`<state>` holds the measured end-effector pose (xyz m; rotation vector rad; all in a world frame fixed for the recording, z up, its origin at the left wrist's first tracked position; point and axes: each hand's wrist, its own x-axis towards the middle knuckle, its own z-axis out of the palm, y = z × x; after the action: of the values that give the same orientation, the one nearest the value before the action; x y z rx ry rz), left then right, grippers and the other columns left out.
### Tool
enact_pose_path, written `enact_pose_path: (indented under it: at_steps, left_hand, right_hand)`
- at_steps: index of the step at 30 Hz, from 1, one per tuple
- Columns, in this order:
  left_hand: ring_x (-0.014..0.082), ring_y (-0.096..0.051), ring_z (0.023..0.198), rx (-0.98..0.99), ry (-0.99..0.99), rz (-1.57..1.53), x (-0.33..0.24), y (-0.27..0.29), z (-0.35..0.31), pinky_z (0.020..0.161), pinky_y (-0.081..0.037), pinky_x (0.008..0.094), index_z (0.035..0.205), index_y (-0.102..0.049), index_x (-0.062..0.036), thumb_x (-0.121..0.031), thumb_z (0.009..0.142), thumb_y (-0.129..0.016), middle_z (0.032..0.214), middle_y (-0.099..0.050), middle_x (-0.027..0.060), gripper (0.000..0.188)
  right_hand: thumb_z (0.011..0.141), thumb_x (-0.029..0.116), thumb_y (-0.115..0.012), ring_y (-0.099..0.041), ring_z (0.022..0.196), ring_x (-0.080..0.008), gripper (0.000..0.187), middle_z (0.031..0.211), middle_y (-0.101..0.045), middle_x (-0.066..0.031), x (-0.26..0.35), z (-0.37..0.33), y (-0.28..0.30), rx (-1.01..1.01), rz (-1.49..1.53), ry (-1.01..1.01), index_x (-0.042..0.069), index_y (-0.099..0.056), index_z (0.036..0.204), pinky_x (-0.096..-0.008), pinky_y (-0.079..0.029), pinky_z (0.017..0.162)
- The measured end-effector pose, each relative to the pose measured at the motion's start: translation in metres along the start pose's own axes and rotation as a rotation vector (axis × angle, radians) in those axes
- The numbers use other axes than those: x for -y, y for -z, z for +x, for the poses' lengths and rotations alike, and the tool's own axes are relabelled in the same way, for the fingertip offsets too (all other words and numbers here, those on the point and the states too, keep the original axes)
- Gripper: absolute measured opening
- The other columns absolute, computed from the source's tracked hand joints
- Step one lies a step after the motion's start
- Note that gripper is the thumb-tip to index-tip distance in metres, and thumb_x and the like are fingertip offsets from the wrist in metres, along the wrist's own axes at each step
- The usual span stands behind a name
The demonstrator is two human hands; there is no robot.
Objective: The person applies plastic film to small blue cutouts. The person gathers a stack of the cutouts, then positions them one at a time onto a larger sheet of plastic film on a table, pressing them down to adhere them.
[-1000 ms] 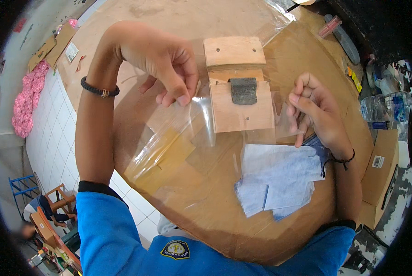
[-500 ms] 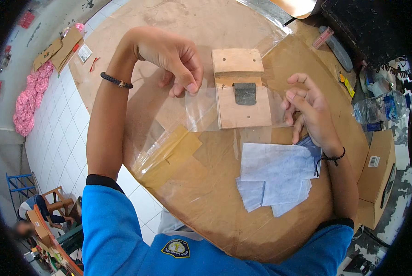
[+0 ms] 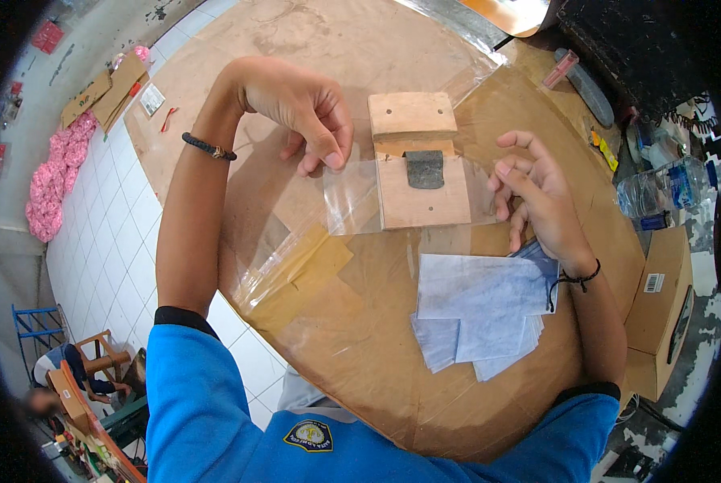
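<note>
A sheet of clear plastic film (image 3: pixel 352 201) stretches across a pale wooden block (image 3: pixel 411 211) on the table. My left hand (image 3: pixel 306 117) pinches the film's upper left corner between thumb and fingers. On the other side, my right hand (image 3: pixel 542 193) has its fingers curled at the film's right edge and seems to grip it there. The block has a raised far part with two holes and a lower near part. A short dark grey strip (image 3: pixel 425 171) hangs over the middle of the lower part. Below my right hand lies a loose stack of whitish-blue sheets (image 3: pixel 489 290).
Brown paper and plastic cover the table (image 3: pixel 376 386). Toward the right edge lie a red-and-clear tube (image 3: pixel 560 70), a plastic bottle (image 3: pixel 658 193) and a cardboard box (image 3: pixel 658 298). Pink bundles (image 3: pixel 59 169) lie on the tiled floor at left. Another person (image 3: pixel 75 362) is at lower left.
The whole view has shifted slightly. Both hands keep nearly the same pose at the film, and the film's right end sits a little closer to the wooden block.
</note>
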<state>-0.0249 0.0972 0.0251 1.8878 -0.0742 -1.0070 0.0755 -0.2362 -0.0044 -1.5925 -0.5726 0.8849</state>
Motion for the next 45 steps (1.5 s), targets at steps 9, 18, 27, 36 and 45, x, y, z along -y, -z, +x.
enact_pose_path:
  at_steps: [9, 18, 27, 36, 45]
  left_hand:
    - [0.0098, -0.072, 0.067, 0.036, -0.013, 0.023, 0.0016, 0.0015, -0.0003, 0.052, -0.054, 0.0226, 0.098, -0.077, -0.0019, -0.023, 0.090, -0.077, 0.078, -0.075, 0.0061, 0.022]
    - [0.0118, -0.072, 0.067, 0.024, 0.038, 0.044, -0.0053, -0.0014, 0.0025, 0.051, -0.055, 0.0233, 0.103, -0.076, 0.0022, -0.019, 0.091, -0.077, 0.082, -0.075, 0.0091, 0.024]
    - [0.0108, -0.072, 0.067, 0.040, 0.042, 0.028, -0.0048, -0.0008, 0.0029, 0.050, -0.053, 0.0211, 0.097, -0.074, 0.0022, -0.016, 0.091, -0.076, 0.082, -0.076, 0.0078, 0.019]
    - [0.0106, -0.072, 0.067, 0.039, 0.061, 0.026, -0.0038, 0.0003, 0.0042, 0.051, -0.052, 0.0220, 0.099, -0.075, 0.0019, -0.016, 0.091, -0.077, 0.082, -0.076, 0.0075, 0.020]
    - [0.0112, -0.073, 0.068, 0.034, 0.058, 0.053, -0.0036, -0.0001, 0.0051, 0.051, -0.053, 0.0221, 0.099, -0.075, 0.0022, -0.016, 0.091, -0.076, 0.082, -0.076, 0.0075, 0.020]
  right_hand:
    - [0.104, 0.016, -0.056, -0.060, 0.064, -0.0119, 0.035, 0.094, -0.060, -0.0089, 0.0007, -0.0007, 0.0001, 0.008, -0.002, -0.004, 0.005, -0.041, 0.134, -0.0247, -0.053, 0.037]
    - [0.104, 0.015, -0.055, -0.061, 0.066, -0.0127, 0.034, 0.095, -0.059, -0.0088, -0.0012, -0.0005, 0.0011, 0.027, 0.007, -0.001, 0.005, -0.042, 0.134, -0.0246, -0.053, 0.037]
    - [0.103, 0.015, -0.055, -0.061, 0.067, -0.0123, 0.035, 0.095, -0.059, -0.0081, 0.0000, -0.0009, 0.0012, 0.032, -0.018, -0.002, 0.004, -0.042, 0.134, -0.0245, -0.053, 0.037]
    - [0.104, 0.015, -0.055, -0.061, 0.066, -0.0117, 0.035, 0.095, -0.059, -0.0080, -0.0006, -0.0015, 0.0015, 0.026, -0.022, 0.000, 0.004, -0.041, 0.134, -0.0242, -0.054, 0.038]
    - [0.104, 0.014, -0.055, -0.060, 0.064, -0.0093, 0.035, 0.095, -0.059, -0.0068, -0.0007, -0.0007, 0.0017, 0.043, -0.023, 0.000, 0.003, -0.041, 0.134, -0.0225, -0.052, 0.037]
